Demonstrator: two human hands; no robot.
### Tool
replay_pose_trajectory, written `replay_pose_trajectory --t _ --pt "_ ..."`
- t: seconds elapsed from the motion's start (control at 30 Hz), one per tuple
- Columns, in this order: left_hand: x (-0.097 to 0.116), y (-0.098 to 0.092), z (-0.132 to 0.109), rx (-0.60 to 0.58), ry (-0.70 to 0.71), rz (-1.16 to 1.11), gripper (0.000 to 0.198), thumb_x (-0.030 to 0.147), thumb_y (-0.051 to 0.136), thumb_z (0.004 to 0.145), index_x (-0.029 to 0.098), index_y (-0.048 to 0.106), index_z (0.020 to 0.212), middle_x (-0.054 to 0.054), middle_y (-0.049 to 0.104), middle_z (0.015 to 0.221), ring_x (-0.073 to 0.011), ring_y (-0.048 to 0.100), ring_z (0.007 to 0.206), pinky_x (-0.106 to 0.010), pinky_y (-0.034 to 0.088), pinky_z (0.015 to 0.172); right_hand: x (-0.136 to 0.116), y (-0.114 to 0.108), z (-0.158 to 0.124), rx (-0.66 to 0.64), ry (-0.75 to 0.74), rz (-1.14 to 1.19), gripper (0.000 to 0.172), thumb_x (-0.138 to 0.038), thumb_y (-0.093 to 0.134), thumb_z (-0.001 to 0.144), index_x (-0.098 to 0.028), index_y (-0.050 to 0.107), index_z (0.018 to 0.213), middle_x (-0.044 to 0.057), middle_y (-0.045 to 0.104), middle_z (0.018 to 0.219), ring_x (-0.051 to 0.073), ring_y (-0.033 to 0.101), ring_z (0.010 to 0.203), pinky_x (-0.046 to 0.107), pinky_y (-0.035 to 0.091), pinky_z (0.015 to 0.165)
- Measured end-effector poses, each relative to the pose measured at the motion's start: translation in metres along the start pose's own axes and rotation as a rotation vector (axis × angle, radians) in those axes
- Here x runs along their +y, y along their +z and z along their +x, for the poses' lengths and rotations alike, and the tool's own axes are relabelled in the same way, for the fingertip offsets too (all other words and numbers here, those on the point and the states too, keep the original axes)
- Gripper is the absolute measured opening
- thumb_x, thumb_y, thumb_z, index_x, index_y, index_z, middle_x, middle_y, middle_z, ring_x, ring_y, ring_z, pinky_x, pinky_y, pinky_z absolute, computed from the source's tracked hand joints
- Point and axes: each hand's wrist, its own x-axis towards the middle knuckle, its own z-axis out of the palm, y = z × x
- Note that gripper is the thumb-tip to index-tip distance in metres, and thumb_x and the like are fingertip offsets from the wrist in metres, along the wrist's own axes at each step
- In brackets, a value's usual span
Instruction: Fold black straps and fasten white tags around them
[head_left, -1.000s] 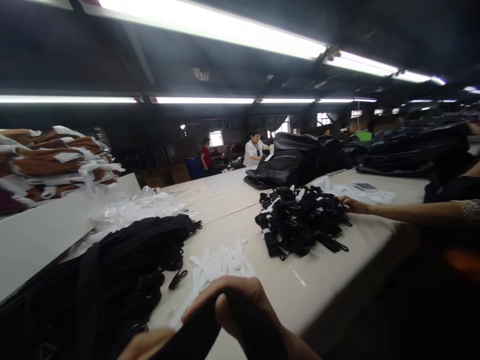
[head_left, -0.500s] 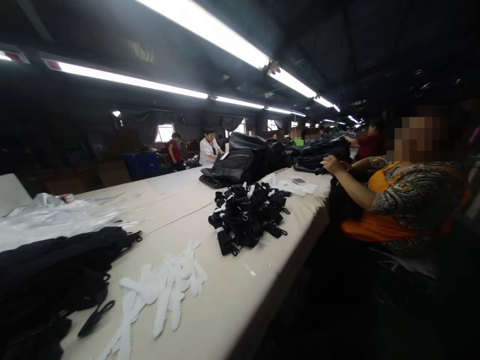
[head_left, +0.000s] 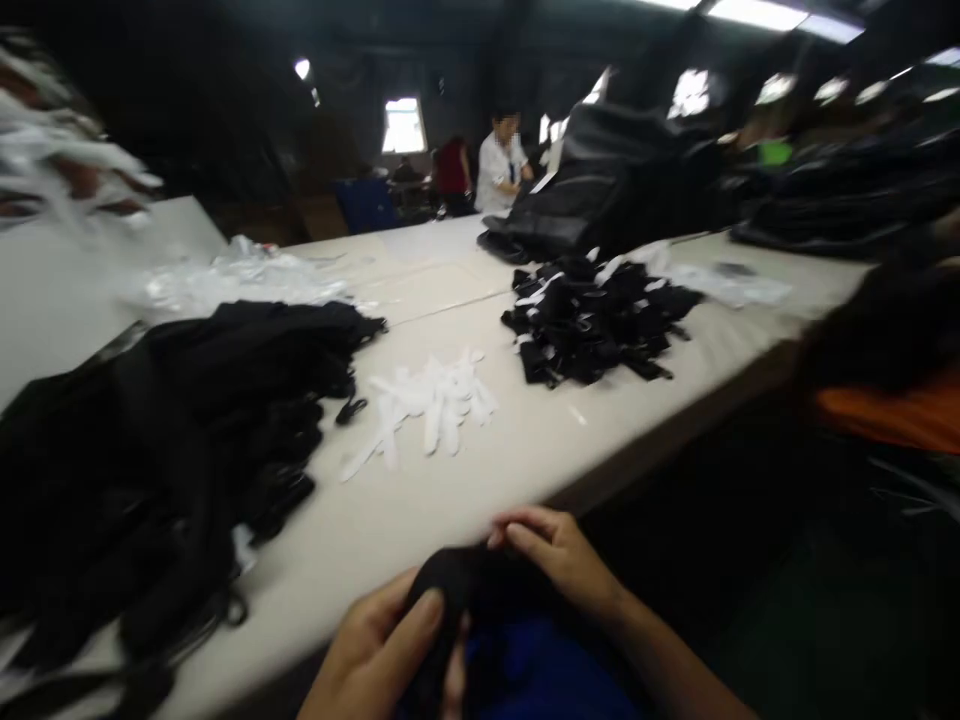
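My left hand (head_left: 379,645) grips a black fabric piece (head_left: 442,590) at the near edge of the table, with the thumb pressed on top of it. My right hand (head_left: 559,555) is at the far side of the same fabric, its thumb and forefinger brought close together at the edge. The cloth's lower part hangs in shadow above something blue (head_left: 532,670), so its full shape is hidden. Beyond my hands, flat white strips (head_left: 442,400) with rounded ends lie in a loose heap on the pale table (head_left: 405,520).
A big heap of black fabric with straps (head_left: 217,400) covers the left side, with clear plastic (head_left: 240,275) behind it. Small black strap pieces (head_left: 592,325) are piled right of centre. Black bags (head_left: 600,200) stand farther back. A co-worker in white (head_left: 499,165) is across the table.
The view has swung down and to the right-hand co-worker's left, so that person's upper body has left the picture. Both my hands and the black fabric have come into view.
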Motion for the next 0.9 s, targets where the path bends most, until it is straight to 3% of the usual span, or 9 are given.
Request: replay_pose_trajectory --t 0.07,0.13,0.17,0.23,0.33,0.43,0.57,0.73,0.9 --pt "0.007 0.01 -0.001 -0.053 0.043 -0.224 0.033 0.049 0.058 0.091 0.018 0.068 0.098 -0.005 0.068 0.074 -0.0155 0.065 0.06 -0.028 0.052 0.063 -0.014 -0.003 -0.008 -0.057 -0.169 -0.122 0.035 -0.038 0.061 0.091 -0.022 0.067 0.121 0.01 0.066 0.125 0.025 0.058 0.119 0.043 0.041 0.107" --pt "0.015 0.015 0.007 -0.134 0.107 -0.342 0.029 0.039 0.061 0.092 0.014 0.065 0.106 -0.008 0.07 0.084 -0.0141 0.065 0.067 -0.026 0.052 0.068 -0.022 -0.003 -0.011 -0.172 -0.26 -0.168 0.047 -0.032 0.065 0.089 -0.025 0.057 0.135 0.01 0.057 0.138 0.027 0.051 0.128 0.044 0.038 0.111" --pt "0.018 0.016 0.011 -0.172 0.137 -0.371 0.028 0.036 0.061 0.092 0.013 0.064 0.108 -0.009 0.07 0.088 -0.014 0.066 0.069 -0.025 0.052 0.069 -0.023 0.0 -0.011 -0.225 -0.259 -0.151 0.049 -0.031 0.066 0.088 -0.023 0.056 0.136 0.01 0.059 0.134 0.027 0.054 0.124 0.043 0.041 0.108" --pt "0.025 0.015 0.015 -0.195 0.187 -0.411 0.025 0.03 0.06 0.093 0.012 0.065 0.11 -0.009 0.07 0.091 -0.014 0.066 0.071 -0.025 0.053 0.072 -0.018 0.01 -0.008 -0.295 -0.193 -0.049 0.038 -0.036 0.065 0.089 -0.018 0.065 0.123 0.009 0.068 0.111 0.024 0.064 0.102 0.038 0.051 0.093" --pt "0.036 0.005 0.019 -0.06 0.305 -0.493 0.022 0.024 0.059 0.094 0.015 0.066 0.112 -0.008 0.071 0.095 -0.0148 0.068 0.077 -0.024 0.056 0.075 -0.008 0.025 0.001 -0.342 -0.086 0.141 0.035 -0.044 0.059 0.093 -0.013 0.071 0.104 0.005 0.07 0.094 0.02 0.065 0.087 0.032 0.052 0.082" --pt "0.046 -0.009 0.028 0.157 0.466 -0.513 0.025 0.021 0.057 0.094 0.016 0.064 0.118 -0.009 0.071 0.108 -0.0168 0.069 0.089 -0.026 0.057 0.083 -0.003 0.029 0.009 -0.471 0.059 0.298 0.039 -0.046 0.058 0.093 -0.013 0.068 0.112 0.007 0.071 0.098 0.02 0.066 0.092 0.032 0.051 0.084" --pt "0.051 -0.028 0.047 0.368 0.639 -0.42 0.028 0.016 0.061 0.091 0.012 0.06 0.119 -0.012 0.068 0.115 -0.0184 0.068 0.092 -0.03 0.058 0.082 0.008 0.024 0.011 -0.622 0.23 0.474 0.041 -0.046 0.054 0.096 -0.01 0.067 0.109 0.011 0.074 0.089 0.016 0.069 0.078 0.025 0.051 0.069" --pt "0.043 -0.05 0.058 0.416 0.662 -0.303 0.028 0.022 0.065 0.09 0.013 0.062 0.116 -0.01 0.07 0.103 -0.0159 0.067 0.077 -0.027 0.058 0.071 0.029 0.016 0.009 -0.669 0.296 0.623 0.042 -0.04 0.067 0.089 -0.01 0.064 0.119 0.013 0.074 0.095 0.019 0.071 0.082 0.028 0.054 0.074" --pt "0.032 -0.049 0.06 0.408 0.706 -0.267 0.029 0.019 0.063 0.09 0.017 0.062 0.119 -0.008 0.069 0.103 -0.0169 0.068 0.081 -0.03 0.056 0.081 0.033 0.023 0.013 -0.648 0.322 0.729 0.041 -0.037 0.068 0.089 -0.012 0.065 0.121 0.011 0.074 0.1 0.018 0.071 0.086 0.031 0.053 0.084"
